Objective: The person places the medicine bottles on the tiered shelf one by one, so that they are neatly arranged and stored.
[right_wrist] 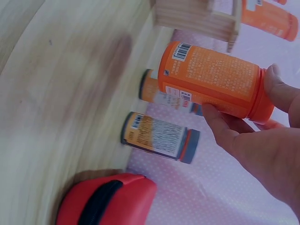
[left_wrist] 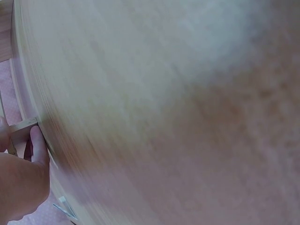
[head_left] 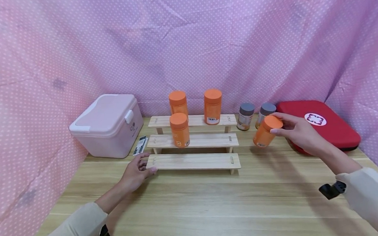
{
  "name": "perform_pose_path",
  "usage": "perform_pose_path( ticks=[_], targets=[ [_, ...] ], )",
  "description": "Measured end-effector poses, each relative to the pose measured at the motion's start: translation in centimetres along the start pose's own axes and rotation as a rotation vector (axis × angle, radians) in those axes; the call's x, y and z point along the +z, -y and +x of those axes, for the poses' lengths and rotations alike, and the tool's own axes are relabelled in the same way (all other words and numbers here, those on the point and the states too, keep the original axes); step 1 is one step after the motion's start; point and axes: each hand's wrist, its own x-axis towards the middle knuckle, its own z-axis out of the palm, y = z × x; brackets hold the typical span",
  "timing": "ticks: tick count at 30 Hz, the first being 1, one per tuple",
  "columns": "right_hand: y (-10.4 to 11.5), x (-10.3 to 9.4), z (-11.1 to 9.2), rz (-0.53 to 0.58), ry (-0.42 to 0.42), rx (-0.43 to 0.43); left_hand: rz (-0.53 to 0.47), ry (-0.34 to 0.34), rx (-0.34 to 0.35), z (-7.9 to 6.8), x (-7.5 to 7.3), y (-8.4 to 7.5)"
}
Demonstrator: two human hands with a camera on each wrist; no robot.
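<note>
My right hand grips an orange bottle by its lid end, holding it tilted above the table right of the wooden shelf. In the right wrist view the thumb and fingers wrap round the lid of the orange bottle, its barcode side showing. My left hand holds the left end of the lowest step of the three-step wooden shelf, thumb on the front edge. One orange bottle stands on the middle step. Two more, a left bottle and a right bottle, stand on the top step.
Two grey-lidded bottles, one nearer the shelf and one partly behind my right hand, stand at the back right. Beside them lies a red first-aid case. A pink-white lidded box and a small flat packet are at left.
</note>
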Motion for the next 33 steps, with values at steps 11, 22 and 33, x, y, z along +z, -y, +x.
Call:
perform_pose_path(
  ticks=[11,22,33],
  targets=[
    [1.4,-0.4,-1.6,-0.027,-0.059,-0.061,-0.016,0.004,0.001,0.0,0.1,-0.1],
    [5.8,-0.2,-2.0,0.058,-0.108,-0.204,0.000,0.005,0.010,0.0,0.0,0.1],
    [8.9,2.4,-0.1,0.108,-0.034,-0.257,-0.002,0.004,0.010,0.0,0.0,0.1]
  ],
)
